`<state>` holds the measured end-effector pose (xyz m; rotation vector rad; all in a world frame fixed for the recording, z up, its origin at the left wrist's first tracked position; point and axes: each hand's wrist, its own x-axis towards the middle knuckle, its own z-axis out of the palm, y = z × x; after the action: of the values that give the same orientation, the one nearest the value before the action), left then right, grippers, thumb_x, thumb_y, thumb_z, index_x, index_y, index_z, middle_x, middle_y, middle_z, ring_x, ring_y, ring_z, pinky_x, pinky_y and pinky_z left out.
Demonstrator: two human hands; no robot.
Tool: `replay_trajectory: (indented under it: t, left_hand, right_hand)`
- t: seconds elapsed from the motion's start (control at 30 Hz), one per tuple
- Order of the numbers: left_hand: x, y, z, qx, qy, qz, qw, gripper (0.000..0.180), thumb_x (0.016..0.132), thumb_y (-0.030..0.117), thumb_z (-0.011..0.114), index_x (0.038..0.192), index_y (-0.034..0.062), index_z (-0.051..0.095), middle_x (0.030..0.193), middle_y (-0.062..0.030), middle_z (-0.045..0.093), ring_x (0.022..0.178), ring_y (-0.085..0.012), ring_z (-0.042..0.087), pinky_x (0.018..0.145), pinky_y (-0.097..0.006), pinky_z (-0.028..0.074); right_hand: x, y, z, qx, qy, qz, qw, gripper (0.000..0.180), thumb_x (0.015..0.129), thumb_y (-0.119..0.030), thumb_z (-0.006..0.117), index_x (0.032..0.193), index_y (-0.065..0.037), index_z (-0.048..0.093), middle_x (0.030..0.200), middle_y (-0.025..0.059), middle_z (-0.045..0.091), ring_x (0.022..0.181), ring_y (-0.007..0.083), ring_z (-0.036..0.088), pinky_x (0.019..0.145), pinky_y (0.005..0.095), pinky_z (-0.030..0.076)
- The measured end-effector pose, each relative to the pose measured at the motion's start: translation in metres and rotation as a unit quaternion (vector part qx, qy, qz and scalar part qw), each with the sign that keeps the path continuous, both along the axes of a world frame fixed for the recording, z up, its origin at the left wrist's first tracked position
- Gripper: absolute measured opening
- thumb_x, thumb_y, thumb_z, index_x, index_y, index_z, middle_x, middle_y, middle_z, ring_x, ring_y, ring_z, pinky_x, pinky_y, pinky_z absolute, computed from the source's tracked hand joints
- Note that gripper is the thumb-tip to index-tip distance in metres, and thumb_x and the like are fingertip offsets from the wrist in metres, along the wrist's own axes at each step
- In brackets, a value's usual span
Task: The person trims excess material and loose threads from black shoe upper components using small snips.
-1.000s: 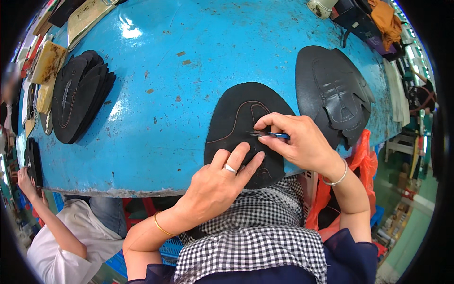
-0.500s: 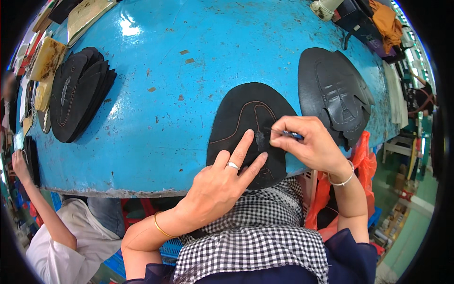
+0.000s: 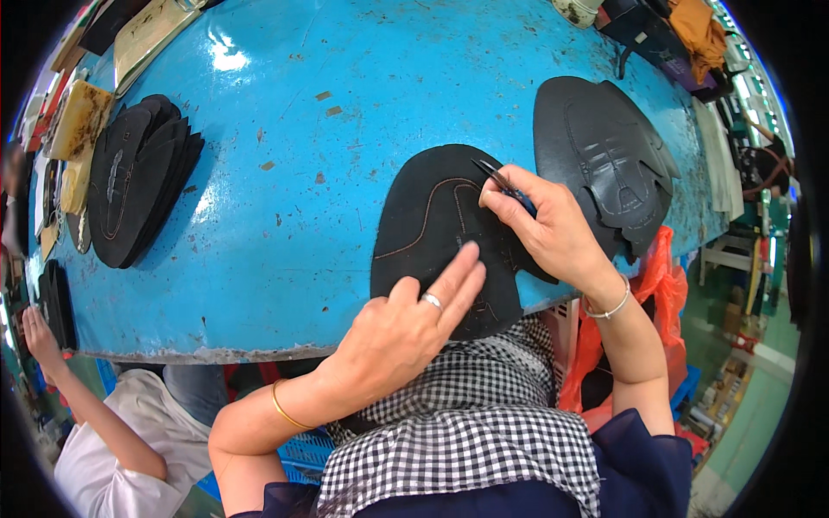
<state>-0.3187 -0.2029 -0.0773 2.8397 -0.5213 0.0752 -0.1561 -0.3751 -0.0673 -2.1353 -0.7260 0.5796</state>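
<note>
A black shoe-upper piece [image 3: 419,207] with brown stitch lines lies at the table's near edge, its lower end over my checked apron. My left hand [image 3: 389,332] rests on its lower middle, fingers stretched out and the fingertips at the centre seam. Over the piece's upper right edge, my right hand [image 3: 553,220] is closed around small thread snips [image 3: 490,170] with dark pointed blades and a blue handle. The blades point up and left, just above the piece; whether they touch it I cannot tell.
Beyond my right hand lies a stack of shiny black uppers [image 3: 596,129]; another stack [image 3: 142,181] sits far left. Boxes [image 3: 643,39] stand back right. A red plastic bag [image 3: 661,285] hangs beside my right arm. At lower left, a co-worker's hand [image 3: 41,341] is near dark pieces.
My right hand has moved up with the snips, away from the centre seam to the upper right edge. My left fingers have drawn together on the piece.
</note>
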Motion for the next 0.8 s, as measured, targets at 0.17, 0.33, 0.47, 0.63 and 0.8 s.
replay_trajectory:
  t: [0.17, 0.33, 0.47, 0.63, 0.8]
  left_hand:
    - [0.012, 0.000, 0.013, 0.016, 0.067, 0.032, 0.997, 0.067, 0.075, 0.006, 0.066, 0.142, 0.0109, 0.056, 0.155, -0.0080, 0.048, 0.059, -0.0160, 0.057, 0.052, -0.026, 0.052]
    - [0.019, 0.023, 0.011, -0.263, 0.149, 0.086, 0.950, 0.078, 0.075, 0.004, 0.069, 0.149, 0.0089, 0.043, 0.137, -0.0104, 0.062, 0.066, -0.0290, 0.066, 0.062, -0.037, 0.054]
    - [0.015, 0.020, 0.014, -0.234, 0.111, 0.105, 0.960, 0.071, 0.074, 0.003, 0.069, 0.141, 0.0076, 0.048, 0.138, -0.0068, 0.063, 0.062, -0.0265, 0.065, 0.058, -0.036, 0.052]
    - [0.014, 0.022, 0.018, -0.258, 0.072, 0.093, 0.959, 0.059, 0.076, -0.001, 0.067, 0.132, 0.0039, 0.050, 0.131, -0.0066, 0.068, 0.059, -0.0151, 0.062, 0.055, -0.026, 0.046]
    - [-0.025, 0.010, -0.004, -0.573, -0.043, 0.128, 0.808, 0.015, 0.085, -0.011, 0.058, 0.095, -0.0003, 0.060, 0.083, -0.0064, 0.071, 0.056, -0.0030, 0.051, 0.048, -0.019, 0.039]
  right_hand:
    - [-0.002, -0.002, 0.003, 0.022, 0.045, -0.027, 0.998, 0.017, 0.102, -0.018, 0.061, 0.104, -0.001, 0.065, 0.078, 0.0100, 0.068, 0.063, 0.0127, 0.060, 0.058, 0.0309, 0.047]
    - [-0.036, -0.020, -0.007, 0.076, -0.181, 0.059, 0.979, 0.016, 0.090, -0.005, 0.064, 0.105, -0.004, 0.063, 0.097, 0.0090, 0.075, 0.070, 0.0238, 0.072, 0.059, 0.0325, 0.054]
    - [-0.070, -0.037, -0.006, 0.009, -0.300, 0.156, 0.941, 0.028, 0.074, -0.002, 0.069, 0.101, -0.005, 0.062, 0.135, 0.0131, 0.065, 0.054, 0.0172, 0.062, 0.049, 0.0302, 0.051]
    - [-0.090, -0.056, -0.001, -0.071, -0.356, 0.221, 0.905, 0.029, 0.076, -0.012, 0.073, 0.102, -0.010, 0.061, 0.138, 0.0117, 0.064, 0.051, 0.0117, 0.058, 0.045, 0.0260, 0.049]
    - [-0.055, -0.064, 0.011, 0.062, -0.241, 0.140, 0.958, 0.023, 0.080, -0.005, 0.068, 0.102, -0.011, 0.063, 0.113, 0.0114, 0.071, 0.063, 0.0217, 0.067, 0.054, 0.0339, 0.052]
